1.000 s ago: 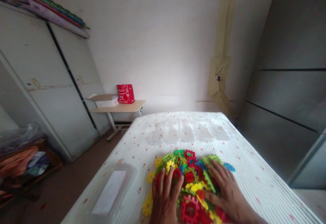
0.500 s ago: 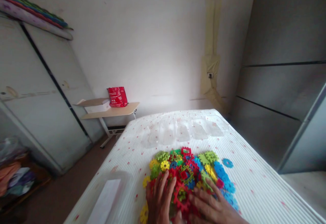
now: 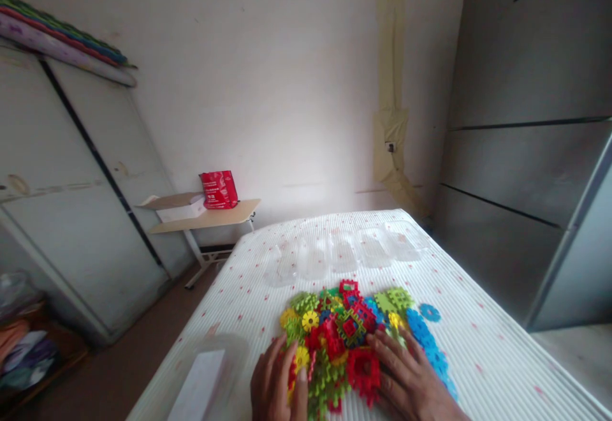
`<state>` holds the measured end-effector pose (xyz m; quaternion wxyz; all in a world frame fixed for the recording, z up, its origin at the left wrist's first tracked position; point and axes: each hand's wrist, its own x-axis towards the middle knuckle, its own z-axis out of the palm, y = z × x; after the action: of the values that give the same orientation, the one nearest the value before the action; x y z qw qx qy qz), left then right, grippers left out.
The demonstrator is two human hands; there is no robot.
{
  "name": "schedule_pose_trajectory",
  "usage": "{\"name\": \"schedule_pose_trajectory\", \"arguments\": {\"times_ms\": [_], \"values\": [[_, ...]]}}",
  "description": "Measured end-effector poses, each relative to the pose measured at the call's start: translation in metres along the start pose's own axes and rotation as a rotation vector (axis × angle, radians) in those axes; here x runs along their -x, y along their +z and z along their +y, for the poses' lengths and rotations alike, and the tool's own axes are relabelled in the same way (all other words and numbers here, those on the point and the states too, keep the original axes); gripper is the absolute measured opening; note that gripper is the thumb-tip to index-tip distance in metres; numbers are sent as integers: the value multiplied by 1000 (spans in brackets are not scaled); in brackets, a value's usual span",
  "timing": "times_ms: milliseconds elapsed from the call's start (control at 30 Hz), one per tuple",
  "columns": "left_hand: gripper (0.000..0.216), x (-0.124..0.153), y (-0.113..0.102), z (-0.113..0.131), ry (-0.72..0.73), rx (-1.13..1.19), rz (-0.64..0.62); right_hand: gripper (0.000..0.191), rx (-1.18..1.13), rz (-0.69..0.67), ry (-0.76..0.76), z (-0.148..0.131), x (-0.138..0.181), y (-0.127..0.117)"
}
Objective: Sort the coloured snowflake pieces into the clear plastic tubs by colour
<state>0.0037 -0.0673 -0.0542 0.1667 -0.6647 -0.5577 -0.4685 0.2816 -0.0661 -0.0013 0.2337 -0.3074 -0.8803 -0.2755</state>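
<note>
A heap of plastic building pieces [image 3: 335, 335] in red, green, yellow and blue lies on the cloth-covered table. Some are toothed squares, others notched discs. At the heap's near left edge rests my left hand [image 3: 278, 383], fingers stretched out beside yellow and green pieces. My right hand [image 3: 406, 376] lies on the right part of the heap, its fingers spread next to a red toothed piece [image 3: 364, 373]. Neither hand grips a piece. Blue discs [image 3: 425, 341] line up along the right side, and a lone blue disc [image 3: 429, 312] lies a little apart.
Several clear plastic trays [image 3: 343, 254] stand in a row across the far part of the table [image 3: 482, 351]. A white box [image 3: 198, 383] sits in a clear container at the near left. Behind, a small desk [image 3: 224, 215] carries a red bag [image 3: 218, 189].
My hands have moved apart, the left one leftward and the right one slightly right. Green and red pieces between them now show. The view has tilted up a little.
</note>
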Motion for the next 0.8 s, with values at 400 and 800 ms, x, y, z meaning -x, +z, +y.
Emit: {"name": "schedule_pose_trajectory", "arguments": {"times_ms": [400, 800], "values": [[40, 13, 25, -37, 88, -200, -184, 36, 17, -15, 15, 5, 3, 10], [36, 19, 33, -49, 51, -62, -194, 25, 17, 48, -5, 7, 3, 17]]}}
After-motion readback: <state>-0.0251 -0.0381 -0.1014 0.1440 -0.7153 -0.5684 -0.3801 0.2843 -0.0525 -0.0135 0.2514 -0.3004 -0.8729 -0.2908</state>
